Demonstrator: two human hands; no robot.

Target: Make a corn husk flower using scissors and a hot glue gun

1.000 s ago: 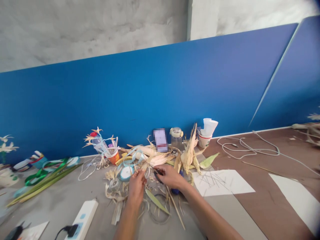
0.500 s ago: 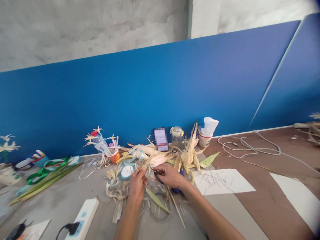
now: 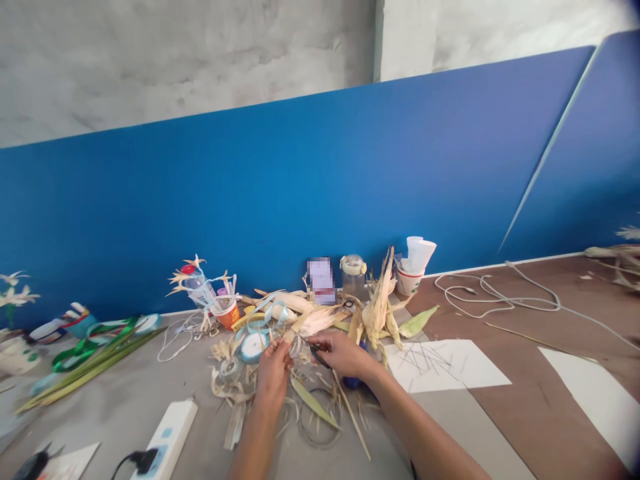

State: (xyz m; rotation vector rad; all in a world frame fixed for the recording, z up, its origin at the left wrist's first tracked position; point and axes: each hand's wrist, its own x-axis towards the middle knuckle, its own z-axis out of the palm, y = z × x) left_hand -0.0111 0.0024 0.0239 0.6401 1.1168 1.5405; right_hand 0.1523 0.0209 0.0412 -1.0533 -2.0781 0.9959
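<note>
My left hand (image 3: 275, 363) is closed, its thumb and fingers pinching a piece of dry corn husk (image 3: 289, 335). A pair of dark-handled scissors (image 3: 319, 356) sits in my right hand (image 3: 340, 353), whose fingers are wrapped through the handles. The blades point left at the husk; whether they touch it is too small to tell. Behind both hands lies a pale husked corn bundle (image 3: 316, 320). A spool of light blue ribbon (image 3: 253, 345) stands just left of my left hand. Husk scraps and a green husk leaf (image 3: 315, 403) lie below the hands.
At the back are a phone (image 3: 321, 280), a clear jar (image 3: 353, 275), upright dry husks (image 3: 379, 303) and a paper cup (image 3: 409, 280). White paper (image 3: 447, 365) with thin wires lies right. A power strip (image 3: 167, 437) is front left, with green leaves (image 3: 95, 370) beyond it.
My right hand has shifted slightly right, and the scissors with it. The husk piece at my left fingertips is tilted a little differently. My left hand stays in place.
</note>
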